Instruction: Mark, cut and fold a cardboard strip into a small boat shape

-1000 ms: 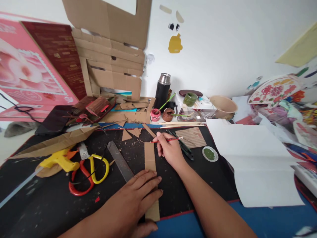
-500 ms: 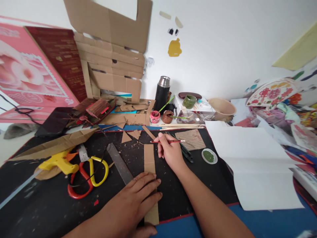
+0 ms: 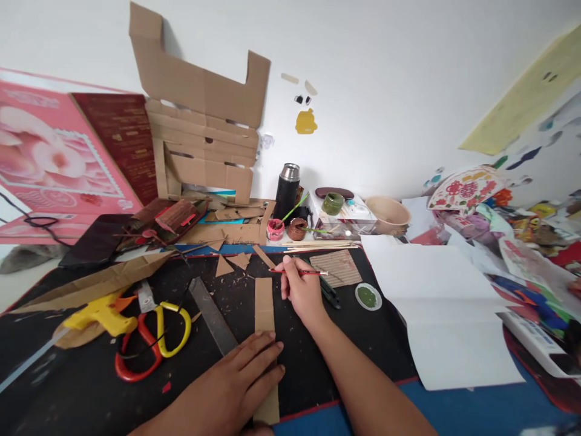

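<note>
My left hand (image 3: pixel 242 372) lies flat with its fingers stretched across a long cardboard strip (image 3: pixel 264 309), pressing it to the black mat (image 3: pixel 318 369). A dark grey flat bar like a ruler (image 3: pixel 211 312) runs under that hand at an angle; its near end is hidden. Just right of the strip's far end, my right hand (image 3: pixel 302 290) grips a thin red pencil (image 3: pixel 311 272) between thumb and fingers. The pencil is held nearly level, its point to the left, above the mat. Beside the right hand lies a dark green cutter (image 3: pixel 331 295), partly covered.
Red-and-yellow scissors (image 3: pixel 175 348) and a yellow glue gun (image 3: pixel 102 315) lie left. Cardboard scraps (image 3: pixel 224 266), corrugated card (image 3: pixel 336 267) and a lid of green paint (image 3: pixel 367 297) are around the hands. Behind stand paint jars (image 3: pixel 275 229) and a black flask (image 3: pixel 287 192). White paper (image 3: pixel 449 327) lies right.
The camera view has tilted up and shifted slightly right, so everything sits lower and further left. Both hands keep the same hold on the strip and the pencil.
</note>
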`<state>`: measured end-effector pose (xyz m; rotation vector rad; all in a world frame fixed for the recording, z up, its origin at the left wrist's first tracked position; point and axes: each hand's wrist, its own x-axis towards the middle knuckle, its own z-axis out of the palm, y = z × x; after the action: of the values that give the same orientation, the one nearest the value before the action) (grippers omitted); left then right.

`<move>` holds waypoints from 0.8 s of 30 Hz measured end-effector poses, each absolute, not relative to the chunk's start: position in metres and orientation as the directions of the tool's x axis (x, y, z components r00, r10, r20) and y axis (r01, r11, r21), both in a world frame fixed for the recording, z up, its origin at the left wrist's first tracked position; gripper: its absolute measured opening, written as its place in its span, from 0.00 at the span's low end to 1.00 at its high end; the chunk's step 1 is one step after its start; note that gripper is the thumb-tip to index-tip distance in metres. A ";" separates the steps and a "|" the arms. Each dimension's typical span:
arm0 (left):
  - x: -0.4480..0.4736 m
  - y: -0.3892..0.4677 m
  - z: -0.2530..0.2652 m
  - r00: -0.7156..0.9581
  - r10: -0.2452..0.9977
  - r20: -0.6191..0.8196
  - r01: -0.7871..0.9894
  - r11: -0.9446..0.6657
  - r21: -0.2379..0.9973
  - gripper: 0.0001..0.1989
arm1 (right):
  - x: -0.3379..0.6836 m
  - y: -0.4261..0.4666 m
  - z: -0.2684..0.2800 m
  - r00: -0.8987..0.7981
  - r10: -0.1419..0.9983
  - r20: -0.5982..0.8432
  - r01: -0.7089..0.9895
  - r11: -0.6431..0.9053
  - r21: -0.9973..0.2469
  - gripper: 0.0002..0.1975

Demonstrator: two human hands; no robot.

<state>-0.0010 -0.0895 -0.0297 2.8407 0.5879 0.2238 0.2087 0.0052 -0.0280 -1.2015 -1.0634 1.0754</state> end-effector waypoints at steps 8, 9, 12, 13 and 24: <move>-0.005 -0.100 -0.043 0.907 0.338 0.252 0.299 -0.937 0.179 0.26 | 0.210 0.005 -0.029 0.166 0.984 0.061 -0.043 0.069 -0.997 0.30; -0.004 -0.100 -0.043 0.905 0.326 0.272 0.292 -0.943 0.158 0.25 | 0.210 0.004 -0.030 0.158 0.985 0.066 -0.044 0.074 -0.996 0.30; -0.005 -0.098 -0.042 0.892 0.324 0.316 0.305 -0.946 0.109 0.15 | 0.209 0.003 -0.031 0.150 0.986 0.072 -0.056 0.082 -0.995 0.29; -0.007 -0.097 -0.041 0.887 0.328 0.326 0.309 -0.945 0.110 0.11 | 0.210 0.003 -0.030 0.151 0.986 0.072 -0.055 0.081 -0.995 0.29; -0.029 -0.112 -0.042 0.565 0.742 0.361 0.762 -0.637 0.114 0.26 | 0.217 0.005 -0.024 0.170 0.984 0.046 -0.033 0.052 -0.998 0.30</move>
<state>-0.0292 -0.1117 -0.0415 2.8273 1.3597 0.6112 0.2167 0.0047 -0.0243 -1.2220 -1.0794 1.0658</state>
